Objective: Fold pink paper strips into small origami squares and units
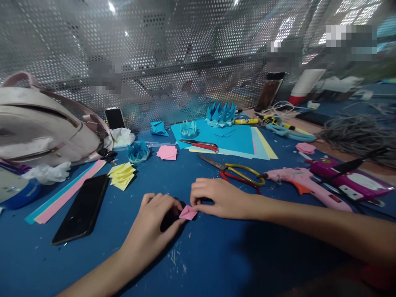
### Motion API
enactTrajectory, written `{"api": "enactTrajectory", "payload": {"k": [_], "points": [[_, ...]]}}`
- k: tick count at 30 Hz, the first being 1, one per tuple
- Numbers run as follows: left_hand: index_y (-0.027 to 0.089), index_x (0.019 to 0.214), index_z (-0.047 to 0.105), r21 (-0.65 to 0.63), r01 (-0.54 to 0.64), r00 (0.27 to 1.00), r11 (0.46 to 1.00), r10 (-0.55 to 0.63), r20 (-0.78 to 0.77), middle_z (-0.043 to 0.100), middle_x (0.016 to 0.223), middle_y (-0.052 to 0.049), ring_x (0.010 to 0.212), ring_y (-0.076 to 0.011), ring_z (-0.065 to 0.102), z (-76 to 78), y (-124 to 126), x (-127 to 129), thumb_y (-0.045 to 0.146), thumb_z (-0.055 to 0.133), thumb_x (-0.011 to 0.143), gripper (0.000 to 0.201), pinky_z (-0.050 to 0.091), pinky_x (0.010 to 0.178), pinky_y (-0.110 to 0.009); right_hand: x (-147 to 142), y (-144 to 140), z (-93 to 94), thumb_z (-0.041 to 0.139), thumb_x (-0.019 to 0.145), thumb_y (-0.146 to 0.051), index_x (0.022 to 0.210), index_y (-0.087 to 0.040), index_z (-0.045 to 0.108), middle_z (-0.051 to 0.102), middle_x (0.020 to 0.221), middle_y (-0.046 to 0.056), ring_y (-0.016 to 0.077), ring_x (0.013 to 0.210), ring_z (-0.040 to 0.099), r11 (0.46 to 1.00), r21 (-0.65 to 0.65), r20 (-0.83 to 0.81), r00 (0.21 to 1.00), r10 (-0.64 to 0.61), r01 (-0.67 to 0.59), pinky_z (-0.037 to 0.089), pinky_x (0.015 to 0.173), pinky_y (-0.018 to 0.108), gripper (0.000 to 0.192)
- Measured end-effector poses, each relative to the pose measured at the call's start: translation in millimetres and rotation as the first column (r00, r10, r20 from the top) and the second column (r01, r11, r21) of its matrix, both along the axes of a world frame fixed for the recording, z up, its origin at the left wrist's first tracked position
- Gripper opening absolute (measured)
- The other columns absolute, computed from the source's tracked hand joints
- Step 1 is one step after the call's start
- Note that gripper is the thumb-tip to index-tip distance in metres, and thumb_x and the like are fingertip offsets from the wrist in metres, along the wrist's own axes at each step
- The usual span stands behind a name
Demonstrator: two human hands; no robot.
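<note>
Item: small pink folded paper piece (187, 213), lying flat on the blue tabletop (210, 255) at near centre, between both hands. Left hand (154, 220): fingers curled together, tips pressing the piece's left edge down. Right hand (216, 198): fingers bunched, thumb and forefinger pinching the right corner of the piece. Step in hand, by judgement: a fold being creased on the pink square; the next move would call for firm, even pressure along the crease while the other hand keeps the paper from sliding. Near left: black smartphone (82, 208) face-down or dark; pink and blue paper strips (66, 192); stack of yellow folded pieces (121, 175). Farther: stack of pink squares (167, 152), small blue folded crown (137, 152), second pale crown (188, 128), larger blue crown (221, 114) on blue card sheets (235, 140). Right of centre: yellow-handled scissors (235, 169), red-handled scissors (201, 144), pink glue gun (301, 183). Far left: pale pink bag (43, 123). Behind all: perforated metal screen (173, 53).
</note>
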State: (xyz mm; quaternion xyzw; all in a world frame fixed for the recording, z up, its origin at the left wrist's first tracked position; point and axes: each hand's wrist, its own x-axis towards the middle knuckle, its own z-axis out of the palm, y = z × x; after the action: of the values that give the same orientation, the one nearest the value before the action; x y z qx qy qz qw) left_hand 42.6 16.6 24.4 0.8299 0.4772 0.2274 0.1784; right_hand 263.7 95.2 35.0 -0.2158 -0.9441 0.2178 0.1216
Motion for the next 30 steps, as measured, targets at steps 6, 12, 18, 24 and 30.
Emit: {"api": "enactTrajectory", "payload": {"k": [6, 12, 18, 24, 30], "points": [[0.023, 0.095, 0.057, -0.07, -0.071, 0.996, 0.995, 0.075, 0.057, 0.064, 0.087, 0.002, 0.082, -0.0193, 0.054, -7.0, 6, 0, 0.026, 0.067, 0.088, 0.012, 0.034, 0.077, -0.033, -3, -5, 0.4, 0.061, 0.086, -0.012, 0.08, -0.018, 0.062, 0.062, 0.079, -0.003, 0.013, 0.082, 0.054, 0.987, -0.13, -0.072, 0.992, -0.1, 0.09, 0.038, 0.07, 0.024, 0.009], [0.023, 0.1, 0.058, 0.257, -0.033, 0.996, 0.966, 0.01, 0.09, 0.061, 0.1, -0.002, 0.093, -0.0198, 0.054, -3.1, 1, -2, 0.011, 0.063, 0.089, 0.017, 0.032, 0.083, -0.035, -3, -10, -1.4, 0.059, 0.085, -0.011, 0.08, -0.017, 0.059, 0.058, 0.077, -0.002, 0.0123, 0.079, 0.053, 0.992, -0.109, -0.189, 0.979, -0.081, 0.061, 0.038, 0.071, 0.024, 0.008], [0.024, 0.085, 0.067, 0.539, 0.017, 0.997, 0.842, -0.054, 0.053, 0.066, 0.09, -0.001, 0.077, -0.0158, 0.053, -0.3, 0, 0, 0.01, 0.058, 0.093, 0.018, 0.03, 0.078, -0.036, -5, -15, -0.2, 0.058, 0.085, -0.012, 0.077, -0.016, 0.059, 0.056, 0.074, -0.002, 0.0122, 0.076, 0.052, 0.975, -0.218, -0.269, 0.958, -0.097, 0.037, 0.038, 0.068, 0.023, 0.009], [0.022, 0.084, 0.068, 0.679, 0.072, 0.995, 0.731, -0.097, -0.002, 0.07, 0.083, -0.001, 0.077, -0.0153, 0.055, 0.5, -4, -3, 0.01, 0.058, 0.093, 0.018, 0.031, 0.081, -0.037, -5, -12, 3.1, 0.06, 0.084, -0.013, 0.079, -0.015, 0.063, 0.057, 0.074, -0.001, 0.0129, 0.075, 0.048, 0.931, -0.365, -0.236, 0.965, -0.112, 0.019, 0.036, 0.066, 0.023, 0.007], [0.02, 0.082, 0.067, 0.725, 0.138, 0.989, 0.675, -0.135, -0.063, 0.07, 0.081, -0.001, 0.076, -0.0152, 0.054, -1.4, -4, -5, 0.011, 0.058, 0.093, 0.017, 0.033, 0.082, -0.036, -6, -14, 4.4, 0.059, 0.087, -0.019, 0.069, -0.015, 0.055, 0.051, 0.068, -0.003, 0.0118, 0.071, 0.044, 0.899, -0.436, -0.253, 0.964, -0.083, -0.037, 0.034, 0.066, 0.024, 0.019]]}}
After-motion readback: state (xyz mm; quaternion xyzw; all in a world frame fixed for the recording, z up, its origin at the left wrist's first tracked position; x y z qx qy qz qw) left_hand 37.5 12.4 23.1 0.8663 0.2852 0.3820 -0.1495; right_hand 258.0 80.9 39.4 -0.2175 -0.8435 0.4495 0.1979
